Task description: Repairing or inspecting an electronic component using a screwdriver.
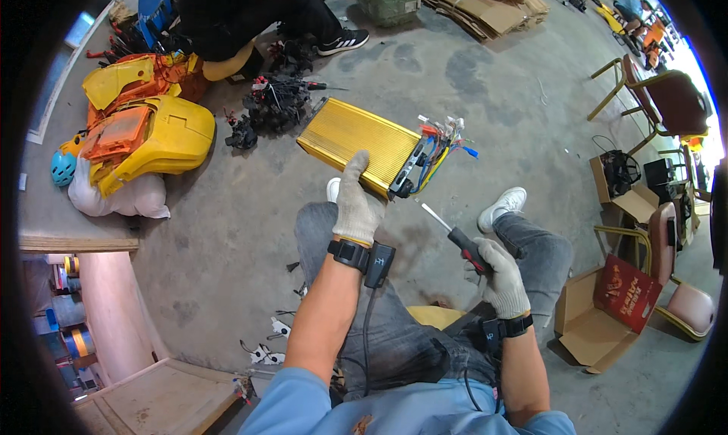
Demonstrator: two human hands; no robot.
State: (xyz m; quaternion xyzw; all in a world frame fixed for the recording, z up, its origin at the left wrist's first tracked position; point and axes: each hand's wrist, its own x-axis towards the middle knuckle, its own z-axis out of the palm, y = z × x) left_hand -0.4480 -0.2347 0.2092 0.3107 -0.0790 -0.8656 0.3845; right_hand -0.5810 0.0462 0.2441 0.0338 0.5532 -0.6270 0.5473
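My gloved left hand [358, 204] grips the near edge of a gold ribbed metal box [362, 139], thumb on its top face and the other fingers hidden beneath. The box looks like a motor controller, held up in front of my knees. From its right end sprouts a bundle of coloured wires [444, 151] with white and blue connectors. In my gloved right hand [498, 277] is a screwdriver [461, 242] with a black and red handle. Its metal shaft points up and left toward the box's wired end, and its tip appears just short of it.
A dark heap of wired parts [277, 101] lies beyond the box. Yellow and orange plastic shells [163, 136] sit at left, near another person's shoe [343, 42]. An open cardboard box [599, 321] and chairs [660, 105] stand at right. Flattened cardboard [478, 10] lies far back.
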